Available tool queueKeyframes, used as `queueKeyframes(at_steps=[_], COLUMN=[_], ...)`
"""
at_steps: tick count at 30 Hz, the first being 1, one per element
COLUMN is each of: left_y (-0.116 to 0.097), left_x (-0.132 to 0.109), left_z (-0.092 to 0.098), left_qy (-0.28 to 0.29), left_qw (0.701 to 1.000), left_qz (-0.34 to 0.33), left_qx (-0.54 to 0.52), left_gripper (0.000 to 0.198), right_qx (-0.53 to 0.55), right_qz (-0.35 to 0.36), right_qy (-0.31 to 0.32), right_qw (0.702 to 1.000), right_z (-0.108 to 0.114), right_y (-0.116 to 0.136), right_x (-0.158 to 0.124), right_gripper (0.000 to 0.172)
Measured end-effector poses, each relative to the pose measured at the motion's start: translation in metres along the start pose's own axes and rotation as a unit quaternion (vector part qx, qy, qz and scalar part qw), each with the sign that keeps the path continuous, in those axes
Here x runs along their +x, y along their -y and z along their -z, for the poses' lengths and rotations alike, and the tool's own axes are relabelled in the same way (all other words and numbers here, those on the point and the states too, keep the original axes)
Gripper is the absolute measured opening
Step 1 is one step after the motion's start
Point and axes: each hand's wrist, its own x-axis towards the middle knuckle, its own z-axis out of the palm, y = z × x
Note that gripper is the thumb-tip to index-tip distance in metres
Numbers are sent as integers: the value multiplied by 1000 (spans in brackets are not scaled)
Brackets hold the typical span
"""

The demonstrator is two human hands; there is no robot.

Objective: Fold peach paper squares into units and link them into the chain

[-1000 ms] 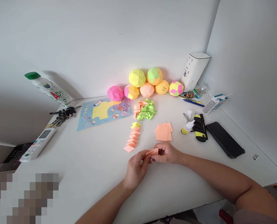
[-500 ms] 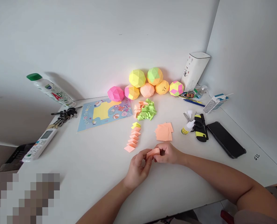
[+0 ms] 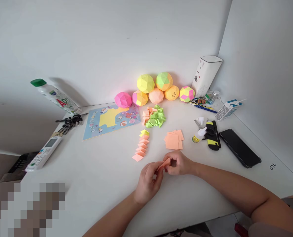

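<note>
Between my two hands is a small folded piece of peach paper (image 3: pixel 165 163), held above the front of the white table. My left hand (image 3: pixel 150 181) pinches its left end, and my right hand (image 3: pixel 178 163) grips the right end with thumb and fingers. Just beyond my right hand lies a loose stack of flat peach paper squares (image 3: pixel 173 140). Farther left runs a row of folded peach paper pieces (image 3: pixel 141 148), with yellow ones (image 3: pixel 144 133) at its far end. Behind that row sits a heap of green and peach folded pieces (image 3: pixel 156 117).
Several faceted paper balls (image 3: pixel 146 84) are stacked by the back wall. To the right lie a glue bottle (image 3: pixel 199 135), scissors (image 3: pixel 210 131), a black phone (image 3: pixel 240 148) and a drink carton (image 3: pixel 228 110). A remote control (image 3: pixel 44 153), keys (image 3: pixel 71 121), white bottle (image 3: pixel 56 95) and printed sheet (image 3: pixel 107 120) are left.
The peach paper has turned to a steeper slant between my fingers. My left hand has shifted slightly right, closer to my right hand.
</note>
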Motion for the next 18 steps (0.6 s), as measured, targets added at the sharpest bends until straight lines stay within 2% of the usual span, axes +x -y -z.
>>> queueKeyframes(at_steps=[9,14,16,18], left_y=[-3,0,2,4], left_x=[-2,-3,-1,1], left_z=[-1,3,4,4], left_qy=[-55,-120,-113,-78], left_qw=[998,990,986,980], left_qz=[19,71,108,150], left_qx=[2,-30,-64,-106], left_gripper=[21,16,16,18], right_qx=[48,127,132,125], right_qz=[2,-10,-1,13], right_qy=[6,-16,-8,9], right_qw=[999,992,991,992], right_z=[6,9,9,7], right_y=[-4,-6,-4,-3], right_x=[1,3,3,2], right_gripper=[4,9,13,18])
